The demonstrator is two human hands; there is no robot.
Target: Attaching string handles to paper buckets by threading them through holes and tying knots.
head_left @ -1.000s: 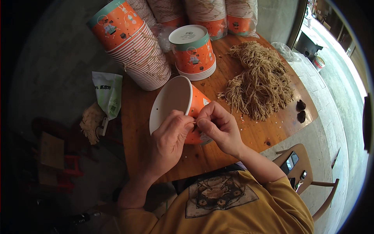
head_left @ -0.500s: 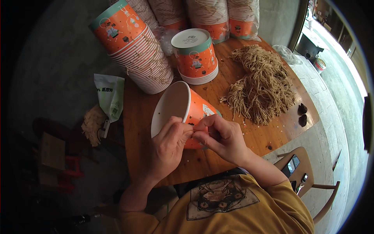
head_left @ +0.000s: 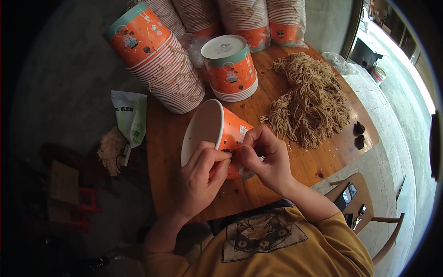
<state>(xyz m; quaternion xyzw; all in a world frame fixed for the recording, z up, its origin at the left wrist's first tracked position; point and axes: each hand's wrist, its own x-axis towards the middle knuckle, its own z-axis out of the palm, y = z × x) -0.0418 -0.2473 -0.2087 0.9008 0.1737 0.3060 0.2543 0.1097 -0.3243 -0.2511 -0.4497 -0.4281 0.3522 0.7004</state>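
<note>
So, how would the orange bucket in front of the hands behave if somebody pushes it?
The orange bucket would probably roll, since it is round and tipped sideways. It is likely light for its size, as its open mouth shows a hollow inside. A gentle push probably would not crush it, because its rim looks smooth and undented.

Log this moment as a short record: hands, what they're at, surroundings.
Left hand: fingers bent, at the tipped orange bucket
Right hand: fingers bent, beside the left hand's
Anything pinched: too small to tell
Bucket opening: faces the person's left
Surface: wooden table
Right of bucket: pile of tan cords
Behind bucket: upside-down stack of orange buckets
</note>
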